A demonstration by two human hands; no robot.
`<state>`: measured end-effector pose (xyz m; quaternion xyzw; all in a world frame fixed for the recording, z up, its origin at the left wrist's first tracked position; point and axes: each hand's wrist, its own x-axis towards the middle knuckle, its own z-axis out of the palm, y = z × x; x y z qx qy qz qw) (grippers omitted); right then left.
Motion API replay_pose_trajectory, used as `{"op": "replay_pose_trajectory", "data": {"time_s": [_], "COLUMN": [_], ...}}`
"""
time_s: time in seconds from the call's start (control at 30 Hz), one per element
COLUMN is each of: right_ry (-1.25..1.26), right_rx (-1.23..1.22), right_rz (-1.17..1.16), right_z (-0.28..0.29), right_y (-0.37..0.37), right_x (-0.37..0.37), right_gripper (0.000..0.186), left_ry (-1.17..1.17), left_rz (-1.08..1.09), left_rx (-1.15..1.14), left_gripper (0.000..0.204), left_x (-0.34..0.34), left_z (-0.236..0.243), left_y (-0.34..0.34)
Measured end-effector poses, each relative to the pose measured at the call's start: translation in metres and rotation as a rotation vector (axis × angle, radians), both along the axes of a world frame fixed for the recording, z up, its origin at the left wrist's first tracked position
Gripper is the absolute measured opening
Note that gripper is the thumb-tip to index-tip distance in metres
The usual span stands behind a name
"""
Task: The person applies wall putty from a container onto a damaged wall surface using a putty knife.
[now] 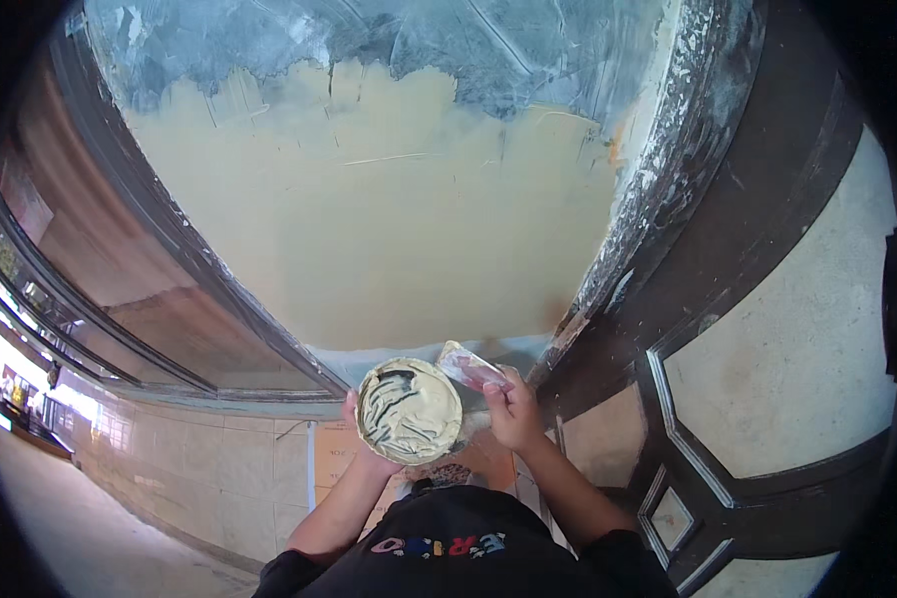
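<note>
A round tub (360, 423), its rim smeared, rests in the left hand (375, 460), open top facing up; the cream putty (421, 401) inside lies in ridges, dark streaks and a dark patch showing through. Just beside its upper right rim, a flat, putty-smeared scraper (471, 368) slants up and leftward from the right hand (514, 411), whether touching is unclear

- We count one round tub (458, 413) of cream paste.
- We count two hands: one left hand (373, 459) touching the tub, one right hand (513, 414) right of it.
- We see one flat scraper (471, 367), upper right of the tub.
- We see one part-coated panel (409, 219) above the tub.
</note>
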<state>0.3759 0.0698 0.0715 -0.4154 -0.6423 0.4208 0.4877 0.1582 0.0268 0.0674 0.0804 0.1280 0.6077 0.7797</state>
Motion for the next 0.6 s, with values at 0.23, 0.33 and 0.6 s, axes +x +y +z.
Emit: {"op": "replay_pose_trajectory", "data": {"time_s": [0.23,0.33,0.6], "right_ry": [-0.437,-0.697,0.049], "right_rx": [0.477,0.561,-0.091], "right_rz": [0.041,-0.052,-0.082], "right_z": [-0.024,-0.041,-0.039], "right_y": [0.016,0.027,0.031], "right_x": [0.018,0.037,0.033], "right_gripper": [0.031,0.031,0.025], "left_ry": [-0.034,-0.113,0.000], "left_rz": [-0.038,-0.032,-0.004], "left_rx": [0.042,0.024,0.044], "left_gripper": [0.080,0.079,0.078], "left_x": [0.003,-0.002,-0.003], "left_z": [0.016,0.011,0.009], "left_y": [-0.001,-0.003,-0.001]}}
